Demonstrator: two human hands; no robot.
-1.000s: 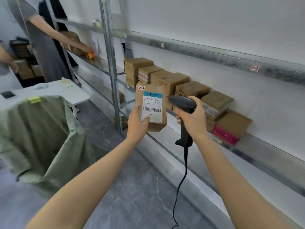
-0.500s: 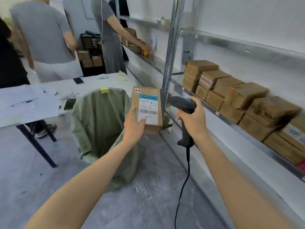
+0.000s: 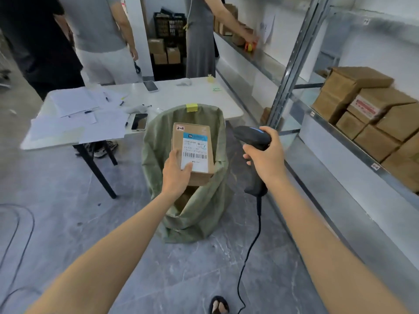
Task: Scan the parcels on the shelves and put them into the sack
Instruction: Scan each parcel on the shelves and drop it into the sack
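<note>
My left hand (image 3: 175, 174) holds a brown cardboard parcel (image 3: 192, 152) with a white and blue barcode label, thumb on the label, right over the open mouth of the green woven sack (image 3: 204, 211) standing on the floor. Something brown lies inside the sack. My right hand (image 3: 266, 158) grips the handle of a black corded barcode scanner (image 3: 251, 138), just right of the parcel. Several more brown parcels (image 3: 362, 109) are stacked on the metal shelf (image 3: 353, 152) at the right.
A white table (image 3: 176, 96) with papers and two phones stands behind the sack. Three people stand beyond it, one reaching to the far shelf. A shelf upright (image 3: 292, 62) rises right of the sack. The scanner cable (image 3: 251, 245) hangs to the grey floor near my foot.
My view has swung left from the shelf to the sack. The parcel in my left hand has moved from beside the shelf to above the sack's mouth, and the scanner has come along.
</note>
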